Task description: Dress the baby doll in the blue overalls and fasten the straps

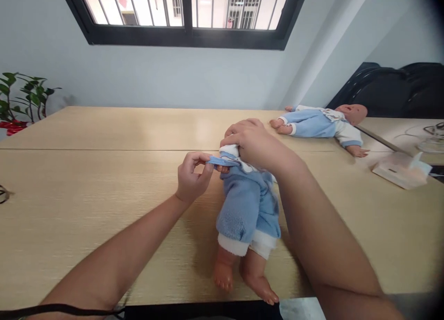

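Note:
A baby doll (248,209) in blue fleece trousers and a white top lies on the wooden table, feet towards me. Between thumb and fingers, my left hand (194,175) pinches the blue sleeve cuff (222,161) and pulls it out to the left. The doll's small fingers show just under that cuff. My right hand (251,142) rests over the doll's upper body, fingers curled down at the white sleeve; what its fingertips grip is hidden. The doll's head is out of sight behind my right hand and forearm.
Another doll (315,121) in like clothes lies at the back right. Near it stand a tissue box (402,169) and black chairs (388,91). A potted plant (26,98) is at the left, and a barred window (187,15) is above the table (104,195).

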`<state>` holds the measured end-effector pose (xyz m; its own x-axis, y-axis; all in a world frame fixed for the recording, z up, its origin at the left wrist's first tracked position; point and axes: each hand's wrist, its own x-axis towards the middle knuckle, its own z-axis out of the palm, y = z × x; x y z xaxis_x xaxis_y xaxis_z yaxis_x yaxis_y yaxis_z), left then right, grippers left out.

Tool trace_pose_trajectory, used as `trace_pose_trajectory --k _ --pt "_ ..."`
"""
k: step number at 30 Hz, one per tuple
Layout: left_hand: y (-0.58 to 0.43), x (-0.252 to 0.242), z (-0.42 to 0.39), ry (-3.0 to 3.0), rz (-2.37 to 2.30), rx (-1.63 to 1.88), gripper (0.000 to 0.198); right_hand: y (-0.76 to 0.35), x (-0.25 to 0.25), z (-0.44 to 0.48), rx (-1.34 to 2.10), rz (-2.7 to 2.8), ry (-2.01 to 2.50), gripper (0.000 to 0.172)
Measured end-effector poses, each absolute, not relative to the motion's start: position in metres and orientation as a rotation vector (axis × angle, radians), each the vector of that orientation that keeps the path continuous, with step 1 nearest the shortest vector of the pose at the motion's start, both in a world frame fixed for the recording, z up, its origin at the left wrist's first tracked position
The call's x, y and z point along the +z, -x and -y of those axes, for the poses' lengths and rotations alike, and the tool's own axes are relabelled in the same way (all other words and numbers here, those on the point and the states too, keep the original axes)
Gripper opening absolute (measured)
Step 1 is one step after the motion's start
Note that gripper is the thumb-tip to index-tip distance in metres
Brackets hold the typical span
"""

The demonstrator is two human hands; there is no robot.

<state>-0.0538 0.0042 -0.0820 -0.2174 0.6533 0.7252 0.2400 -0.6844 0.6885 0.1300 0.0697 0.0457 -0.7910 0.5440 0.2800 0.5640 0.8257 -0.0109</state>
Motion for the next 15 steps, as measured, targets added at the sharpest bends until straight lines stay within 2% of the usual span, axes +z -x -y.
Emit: trace_pose_trajectory --k 5,8,11,15 --pt "0.055 -0.085 -0.013 -1.567 -1.184 1.892 0.014 -0.119 0.046 -0.063 0.276 2.824 0.769 0.040" --pt "0.058 -0.084 -0.018 -1.626 -1.239 1.912 0.016 -0.112 0.048 -0.055 0.542 2.738 0.822 0.029" --pt "0.059 -0.082 -0.019 -1.693 -1.224 1.975 0.017 -0.104 0.045 -0.049 0.572 2.653 0.920 0.029" --pt "0.060 -0.079 -0.017 -1.770 -1.247 2.011 0.015 -0.098 0.040 -0.049 0.575 2.587 1.005 0.020"
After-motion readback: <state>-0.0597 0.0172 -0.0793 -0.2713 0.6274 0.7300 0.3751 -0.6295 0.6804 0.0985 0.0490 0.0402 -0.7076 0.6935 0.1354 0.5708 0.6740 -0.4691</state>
